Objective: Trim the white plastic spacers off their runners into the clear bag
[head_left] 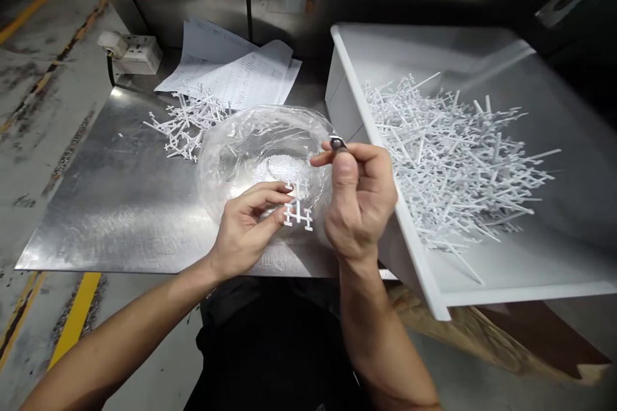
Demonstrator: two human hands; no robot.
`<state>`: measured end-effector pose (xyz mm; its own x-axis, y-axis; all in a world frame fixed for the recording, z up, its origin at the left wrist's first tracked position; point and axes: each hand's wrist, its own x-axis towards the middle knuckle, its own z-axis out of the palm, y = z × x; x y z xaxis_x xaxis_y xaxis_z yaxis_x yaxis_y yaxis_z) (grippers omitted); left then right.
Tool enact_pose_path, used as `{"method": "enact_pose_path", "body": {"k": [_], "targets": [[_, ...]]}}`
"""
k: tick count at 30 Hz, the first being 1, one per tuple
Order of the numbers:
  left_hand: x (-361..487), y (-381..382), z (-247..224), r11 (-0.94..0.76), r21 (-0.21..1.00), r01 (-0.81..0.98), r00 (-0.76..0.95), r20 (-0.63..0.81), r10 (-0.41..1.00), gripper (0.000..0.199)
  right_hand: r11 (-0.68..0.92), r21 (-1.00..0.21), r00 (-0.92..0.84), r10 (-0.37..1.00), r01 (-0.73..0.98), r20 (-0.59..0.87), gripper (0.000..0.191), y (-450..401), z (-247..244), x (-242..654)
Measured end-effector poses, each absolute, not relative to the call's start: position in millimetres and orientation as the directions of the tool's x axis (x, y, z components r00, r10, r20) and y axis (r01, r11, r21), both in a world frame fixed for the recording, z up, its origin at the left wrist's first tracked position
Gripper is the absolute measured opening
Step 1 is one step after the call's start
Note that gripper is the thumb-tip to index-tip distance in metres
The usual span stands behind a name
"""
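Between its thumb and fingers, my left hand (250,225) pinches a white branched plastic piece (298,213) over the near side of a clear plastic bag. My right hand (359,196), to the right of it, is closed around a small dark tool (337,143) whose metal tip points up; most of the tool is hidden by the fingers. The clear bag (224,164) lies open on the metal table, with a heap of small white bits (277,168) inside. The tool and the white piece are apart.
A big white bin (400,205) at the right holds many white branched pieces (448,160). More such pieces (190,121) lie on the metal table (120,205), behind the bag at the left. Printed papers (236,70) and a power socket (139,54) stand at the back.
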<state>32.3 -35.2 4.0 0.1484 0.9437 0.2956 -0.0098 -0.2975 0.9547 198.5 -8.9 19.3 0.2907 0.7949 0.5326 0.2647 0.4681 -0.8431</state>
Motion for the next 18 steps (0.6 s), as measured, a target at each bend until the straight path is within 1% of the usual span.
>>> {"method": "enact_pose_path", "body": {"k": [2,4,6,8,9,11,12,14,16,18], "targets": [[30,-35,12,-0.336,0.942,-0.020,0.090,0.337,0.937,0.011,0.496,-0.849,0.293,0.797,0.180,0.528,0.013,-16,23,198],[24,-37,23,-0.425,0.903,0.060,0.069,0.421,0.904,0.015,0.496,-0.859,0.298,0.807,0.126,0.509,0.012,-30,26,195],[17,-39,32,-0.501,0.849,0.167,0.085,0.494,0.865,0.018,0.485,-0.872,0.324,0.815,0.068,0.480,0.015,-43,30,191],[13,-39,34,-0.522,0.818,0.241,0.142,0.503,0.853,0.017,0.469,-0.883,0.342,0.833,-0.021,0.435,0.016,-50,36,188],[12,-38,31,-0.516,0.814,0.265,0.196,0.479,0.856,0.014,0.441,-0.894,0.326,0.858,-0.073,0.396,0.016,-52,38,188],[12,-36,20,-0.508,0.809,0.294,0.341,0.408,0.847,0.009,0.332,-0.932,0.255,0.923,-0.149,0.288,0.016,-50,37,193],[13,-36,13,-0.518,0.801,0.301,0.409,0.382,0.829,0.007,0.270,-0.951,0.231,0.945,-0.152,0.231,0.017,-48,35,198],[14,-37,2,-0.535,0.788,0.305,0.501,0.345,0.794,0.008,0.165,-0.983,0.237,0.961,-0.084,0.141,0.021,-44,25,209],[15,-38,-3,-0.531,0.796,0.292,0.507,0.342,0.791,0.009,0.110,-0.993,0.266,0.957,0.037,0.116,0.024,-43,15,218],[16,-38,-1,-0.513,0.816,0.265,0.452,0.365,0.814,0.007,0.090,-0.983,0.261,0.957,0.158,0.129,0.022,-43,7,221]]}}
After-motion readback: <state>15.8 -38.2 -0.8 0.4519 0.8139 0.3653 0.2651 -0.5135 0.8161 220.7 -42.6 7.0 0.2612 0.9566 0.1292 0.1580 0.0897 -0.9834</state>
